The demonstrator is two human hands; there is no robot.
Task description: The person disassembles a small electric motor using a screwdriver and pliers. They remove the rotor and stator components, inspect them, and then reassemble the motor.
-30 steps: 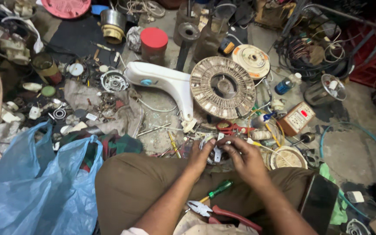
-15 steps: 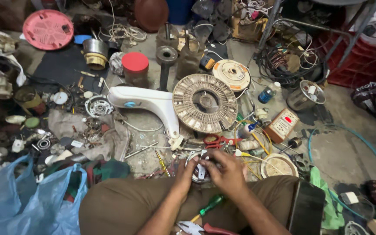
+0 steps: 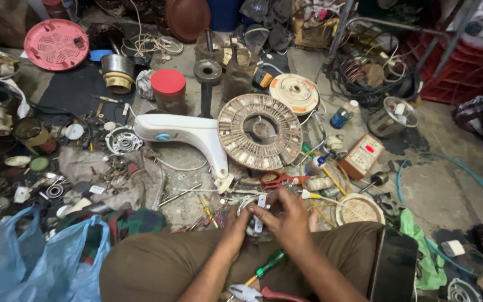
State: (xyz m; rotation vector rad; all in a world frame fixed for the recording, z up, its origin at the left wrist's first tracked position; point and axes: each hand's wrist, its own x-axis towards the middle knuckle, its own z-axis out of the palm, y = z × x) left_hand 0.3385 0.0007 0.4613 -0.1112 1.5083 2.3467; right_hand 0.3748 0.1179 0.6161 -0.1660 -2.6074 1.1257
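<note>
My left hand (image 3: 235,228) and my right hand (image 3: 287,218) are cupped together over my lap, both gripping a small round metal part with a white strip (image 3: 259,213) between them. The part is mostly hidden by my fingers. A green-handled screwdriver (image 3: 265,266) lies across my brown trousers just below the hands. Red-handled pliers (image 3: 255,292) rest lower on my lap. In front of the hands lie a large round wound stator (image 3: 259,131) and a white curved plastic housing (image 3: 188,131) on the floor.
The floor is crowded with parts: a red-lidded jar (image 3: 169,89), a pink round cover (image 3: 56,43), red scissors (image 3: 278,180), a small tester box with a red display (image 3: 360,155), a blue plastic bag (image 3: 34,263), wire coils, a teal hose (image 3: 465,173), a dark phone (image 3: 393,267).
The view has tilted forward, so the floor clutter sits lower in the frame. My hands stay together on the small part and have shifted a little toward the centre.
</note>
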